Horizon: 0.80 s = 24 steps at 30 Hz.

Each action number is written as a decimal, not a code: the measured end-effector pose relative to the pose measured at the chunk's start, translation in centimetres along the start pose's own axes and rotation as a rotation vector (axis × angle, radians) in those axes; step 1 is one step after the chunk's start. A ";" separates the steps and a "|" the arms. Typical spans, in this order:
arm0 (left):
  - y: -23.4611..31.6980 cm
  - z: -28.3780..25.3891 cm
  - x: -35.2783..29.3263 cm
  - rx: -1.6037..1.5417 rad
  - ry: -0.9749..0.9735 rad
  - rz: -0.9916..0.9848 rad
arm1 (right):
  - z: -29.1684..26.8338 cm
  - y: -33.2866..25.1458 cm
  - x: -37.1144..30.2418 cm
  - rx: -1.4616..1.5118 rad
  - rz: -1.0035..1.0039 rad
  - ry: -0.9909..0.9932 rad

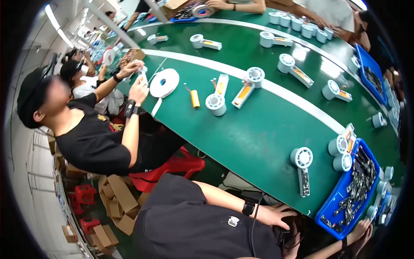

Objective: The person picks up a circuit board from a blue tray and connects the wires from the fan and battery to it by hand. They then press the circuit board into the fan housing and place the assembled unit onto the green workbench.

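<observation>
"At the near edge of the long, glossy green surface (241, 138), how does that left hand (271, 215) lie?"

"Low, just beside the edge, with a black, square-faced watch (248, 207) at its wrist. The grip is wide, fingers spread; I can't see under the palm."

"And the right hand?"

"Too unclear down there in the dark; I can't tell its grip."

"What's nearest on the surface?"

"A pale plastic fan (303, 175): round vented head, straight handle exposing dark circuitry and pointing toward the edge. To its right sits a deep blue plastic tray (331, 208) heaped with slim dark circuit boards (360, 179)."

"Those hands (362, 232) by the tray's near end?"

"Another worker's."

"Who's on the left?"

"A seated co-worker (99, 134) in a black T-shirt and cap, holding a small white part (143, 79) near a broad white roll (164, 83). An orange cylindrical cell (195, 99) lies to the roll's right."
</observation>
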<state>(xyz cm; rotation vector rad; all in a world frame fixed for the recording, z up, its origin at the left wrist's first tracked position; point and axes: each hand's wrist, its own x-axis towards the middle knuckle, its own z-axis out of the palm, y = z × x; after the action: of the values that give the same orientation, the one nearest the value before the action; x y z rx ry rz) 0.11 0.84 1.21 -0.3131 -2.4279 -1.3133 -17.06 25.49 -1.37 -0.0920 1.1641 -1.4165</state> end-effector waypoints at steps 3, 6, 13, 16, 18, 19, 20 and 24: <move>-2.4 1.6 1.7 0.031 -0.234 0.042 | 0.6 -0.2 1.4 -0.556 -0.048 0.085; -2.0 2.6 2.8 -0.050 -0.374 0.111 | 0.2 1.2 1.2 -0.122 -0.031 0.024; -3.7 8.6 5.6 -0.160 -0.727 0.339 | -0.1 5.0 1.1 0.143 0.029 0.016; -3.7 8.8 6.0 -0.149 -0.798 0.403 | -0.5 6.4 0.5 0.198 0.030 0.040; -3.6 8.0 5.2 -0.084 -0.622 0.290 | -0.8 7.2 0.6 0.222 0.043 0.048; -3.6 7.5 5.0 -0.052 -0.532 0.230 | -1.0 7.5 0.5 0.235 0.052 0.048; -3.8 7.1 5.0 -0.062 -0.548 0.264 | -1.3 8.0 0.6 0.255 0.054 0.053; -4.0 5.6 4.8 0.024 -0.653 -0.050 | -3.3 10.1 -0.7 0.332 0.057 0.100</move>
<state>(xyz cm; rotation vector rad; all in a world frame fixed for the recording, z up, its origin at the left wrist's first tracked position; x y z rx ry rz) -6.87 3.46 -2.70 -0.7837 -2.9869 -1.3535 -11.94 30.44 -9.33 0.2459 0.9889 -1.5590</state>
